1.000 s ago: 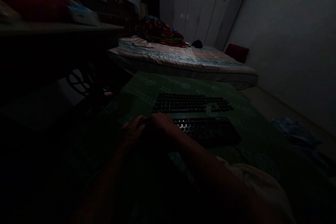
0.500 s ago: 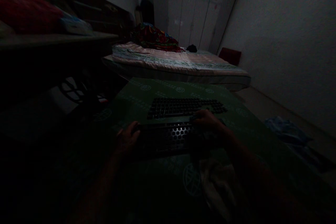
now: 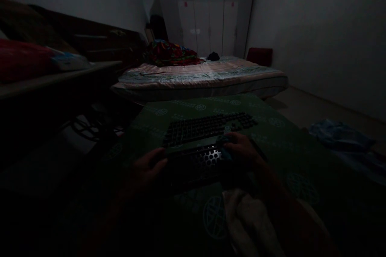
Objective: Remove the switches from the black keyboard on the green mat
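Note:
The room is very dark. A dark keyboard frame with a perforated metal plate (image 3: 205,158) lies on a green patterned mat (image 3: 280,136). My left hand (image 3: 147,166) is curled round the frame's left end. My right hand (image 3: 243,150) rests on its right part with the fingers bent over something small and bluish that I cannot make out. Just beyond the frame lies a black block of keys (image 3: 208,126). A pale cloth (image 3: 247,217) is bunched on the mat close to me, below my right forearm.
A mattress with a striped sheet (image 3: 205,78) and a heap of bright fabric (image 3: 169,53) lies beyond the mat. A dark table edge (image 3: 60,78) runs along the left. Blue cloth (image 3: 340,136) lies on the floor at right. White cupboards (image 3: 208,20) stand at the back.
My right hand moved from beside my left hand to the frame's right part. My left hand stayed at the left end. The view has tilted up and levelled.

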Demonstrator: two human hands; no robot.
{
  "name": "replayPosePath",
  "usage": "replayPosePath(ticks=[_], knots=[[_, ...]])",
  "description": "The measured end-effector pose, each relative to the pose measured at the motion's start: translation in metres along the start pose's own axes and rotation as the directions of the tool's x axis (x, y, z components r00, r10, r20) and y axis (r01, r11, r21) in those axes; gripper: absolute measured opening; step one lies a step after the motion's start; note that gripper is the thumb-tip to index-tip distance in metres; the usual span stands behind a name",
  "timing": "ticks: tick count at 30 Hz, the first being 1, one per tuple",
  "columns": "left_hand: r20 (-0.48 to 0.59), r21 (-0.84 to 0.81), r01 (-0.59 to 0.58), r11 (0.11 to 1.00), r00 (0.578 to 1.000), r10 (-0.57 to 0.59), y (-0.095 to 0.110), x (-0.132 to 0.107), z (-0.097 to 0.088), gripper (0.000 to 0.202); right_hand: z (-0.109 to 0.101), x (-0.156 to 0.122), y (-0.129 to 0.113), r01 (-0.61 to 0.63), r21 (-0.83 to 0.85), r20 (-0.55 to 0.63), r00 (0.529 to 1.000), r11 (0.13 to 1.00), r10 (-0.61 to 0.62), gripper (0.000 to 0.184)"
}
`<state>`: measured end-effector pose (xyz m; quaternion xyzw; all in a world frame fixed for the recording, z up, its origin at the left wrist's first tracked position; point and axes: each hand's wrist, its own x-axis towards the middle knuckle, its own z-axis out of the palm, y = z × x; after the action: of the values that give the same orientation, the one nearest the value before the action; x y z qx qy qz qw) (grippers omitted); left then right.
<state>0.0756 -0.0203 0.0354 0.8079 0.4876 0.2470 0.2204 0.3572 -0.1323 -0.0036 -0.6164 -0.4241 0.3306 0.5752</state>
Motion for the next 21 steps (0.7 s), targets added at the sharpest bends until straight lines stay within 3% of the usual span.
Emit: replayPosePath(ticks=[2,5,9,14,16,18,20,21], knots=[[0.168,-0.11,-0.127,0.986,0.975,0.145,0.032,-0.008,0.016,0.052,0.008,-0.001,0.001,0.027,0.021,0.065,0.997,0.999,-0.028,0.028],[0.275,-0.21,-0.264,0.941,0.908,0.316,0.067,-0.015,0.05,0.063,0.016,-0.003,0.003,0.066,0.063,0.176,0.981,0.996,-0.076,0.028],[0.196,-0.228,-0.337,0.913,0.903,0.382,0.086,-0.014,0.087,0.054,0.016,-0.005,0.006,0.047,0.09,0.236,0.969,0.995,-0.067,0.025],[0.136,-0.174,-0.4,0.9,0.895,0.424,0.085,-0.001,0.096,0.034,0.002,-0.003,0.002,-0.059,0.173,0.288,0.958,0.983,0.007,0.031],[0.128,-0.118,-0.405,0.907,0.899,0.418,0.082,0.006,0.096,0.032,-0.008,0.001,0.0,-0.051,0.133,0.127,0.991,0.99,0.034,0.033],[0.149,-0.035,-0.407,0.913,0.901,0.408,0.08,0.012,0.098,0.034,-0.021,0.006,0.001,-0.034,0.029,-0.184,0.982,0.999,0.039,0.03],[0.209,0.084,-0.41,0.908,0.899,0.386,0.08,0.015,0.103,0.037,-0.035,0.01,0.004,-0.081,-0.177,-0.485,0.874,0.981,-0.016,0.027],[0.249,0.149,-0.409,0.9,0.897,0.366,0.082,0.016,0.107,0.037,-0.041,0.01,0.006,-0.157,-0.295,-0.581,0.812,0.943,-0.046,0.026]])
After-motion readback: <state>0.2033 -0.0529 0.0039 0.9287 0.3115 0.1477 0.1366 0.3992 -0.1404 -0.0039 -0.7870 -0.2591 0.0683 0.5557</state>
